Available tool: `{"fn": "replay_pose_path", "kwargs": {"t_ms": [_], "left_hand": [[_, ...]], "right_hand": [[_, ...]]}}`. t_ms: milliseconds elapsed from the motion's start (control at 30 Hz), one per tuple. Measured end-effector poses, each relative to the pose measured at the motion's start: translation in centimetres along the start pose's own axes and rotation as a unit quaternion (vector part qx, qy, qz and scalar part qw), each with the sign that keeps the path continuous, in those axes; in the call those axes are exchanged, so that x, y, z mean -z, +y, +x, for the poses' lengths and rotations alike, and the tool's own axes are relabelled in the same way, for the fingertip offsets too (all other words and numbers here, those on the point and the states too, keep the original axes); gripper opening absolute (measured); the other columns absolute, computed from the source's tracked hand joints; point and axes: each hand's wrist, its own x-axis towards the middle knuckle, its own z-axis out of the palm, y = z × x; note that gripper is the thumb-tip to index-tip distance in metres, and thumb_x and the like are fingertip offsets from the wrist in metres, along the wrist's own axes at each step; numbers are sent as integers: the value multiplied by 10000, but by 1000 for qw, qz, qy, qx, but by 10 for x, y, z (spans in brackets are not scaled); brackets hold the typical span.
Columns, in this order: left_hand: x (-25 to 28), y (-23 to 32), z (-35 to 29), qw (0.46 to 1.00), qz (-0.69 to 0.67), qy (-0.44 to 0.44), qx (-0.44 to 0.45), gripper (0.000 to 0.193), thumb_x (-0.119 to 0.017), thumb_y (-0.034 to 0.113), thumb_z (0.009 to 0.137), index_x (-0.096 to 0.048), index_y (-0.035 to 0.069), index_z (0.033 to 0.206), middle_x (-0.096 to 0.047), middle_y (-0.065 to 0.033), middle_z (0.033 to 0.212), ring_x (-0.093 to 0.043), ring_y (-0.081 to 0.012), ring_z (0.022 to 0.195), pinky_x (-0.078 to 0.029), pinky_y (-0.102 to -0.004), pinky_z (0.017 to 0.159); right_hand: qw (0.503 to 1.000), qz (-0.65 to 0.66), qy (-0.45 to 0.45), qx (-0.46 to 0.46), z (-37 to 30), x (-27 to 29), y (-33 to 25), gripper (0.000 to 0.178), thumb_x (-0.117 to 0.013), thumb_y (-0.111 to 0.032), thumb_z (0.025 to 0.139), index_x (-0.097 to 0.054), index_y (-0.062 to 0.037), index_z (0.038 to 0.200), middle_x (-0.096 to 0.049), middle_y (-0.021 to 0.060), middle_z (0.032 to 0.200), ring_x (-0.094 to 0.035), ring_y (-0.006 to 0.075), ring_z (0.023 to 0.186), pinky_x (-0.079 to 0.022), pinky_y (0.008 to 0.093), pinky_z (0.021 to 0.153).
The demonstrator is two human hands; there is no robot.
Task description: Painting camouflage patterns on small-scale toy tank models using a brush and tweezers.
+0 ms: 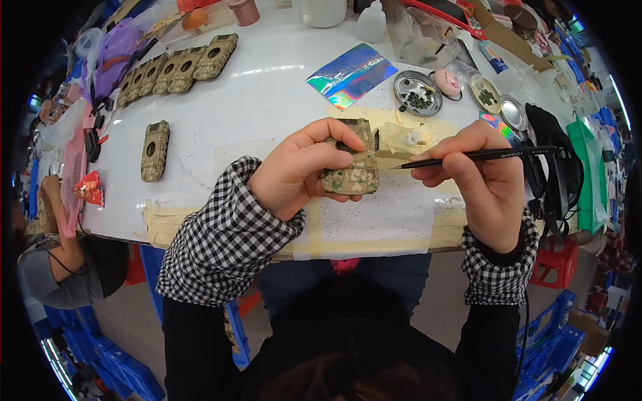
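Observation:
My left hand (304,164) grips a camouflage-patterned toy tank hull (351,175), fingers wrapped round its left side. A round hole in the hull is partly covered by my fingertips. My right hand (485,177) pinches a slim black pointed tool (481,155). Whether it is tweezers or a fine brush I cannot make out. Its tip points left, a little short of the hull's right side. Behind the tool lies a tape-covered block (401,140) with a whitish blob on top. White paper (374,224), scattered with tiny specks, lies below my hands.
A similar hull (155,151) lies alone at left; several more hulls (180,69) line up farther back. At far right are a round metal dish (418,93) of small dark green pieces, a holographic sheet (351,75), a black bag (552,160) and a green tray (586,175). Another person (63,257) sits at left.

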Motion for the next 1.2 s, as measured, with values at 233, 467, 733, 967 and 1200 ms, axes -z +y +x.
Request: {"fn": "replay_pose_path", "kwargs": {"t_ms": [233, 467, 733, 967, 1200], "left_hand": [[-1, 4, -4, 999, -31, -6, 15, 207, -531, 126, 851, -485, 62, 1042, -622, -126, 933, -636, -187, 718, -509, -263, 589], [-1, 3, -4, 999, -34, 0, 13, 191, -540, 114, 847, -493, 67, 1026, -613, -116, 923, -619, -177, 717, -503, -261, 596], [-1, 2, -3, 1000, -23, -3, 5, 177, -539, 116, 849, -491, 67, 1012, -621, -116, 920, -625, -175, 704, -497, -248, 573], [-1, 2, -3, 1000, -20, 1, 6, 173, -541, 116, 849, -489, 66, 1007, -626, -115, 912, -631, -172, 704, -498, -245, 566], [-1, 2, -3, 1000, -26, 1, 6, 175, -540, 111, 849, -494, 67, 1011, -620, -106, 892, -626, -169, 701, -508, -251, 584]], "right_hand": [[998, 10, -58, 14, 19, -14, 7, 121, -552, -54, 915, -558, 65, 938, -559, 66, 873, -611, 123, 815, -517, 225, 727], [998, 17, -63, 18, 20, -17, 11, 119, -556, -52, 912, -558, 67, 917, -556, 60, 867, -608, 116, 804, -510, 219, 724], [996, -22, -73, 39, 20, -15, 12, 111, -576, -55, 902, -569, 55, 895, -569, 53, 830, -598, 99, 775, -493, 211, 695], [994, -56, -68, 63, 21, -14, 15, 108, -605, -67, 884, -583, 39, 876, -583, 42, 787, -581, 91, 734, -462, 205, 653], [990, -99, -52, 85, 20, -14, 18, 112, -639, -89, 860, -595, 13, 846, -563, 22, 721, -515, 79, 657, -400, 211, 586]]}}
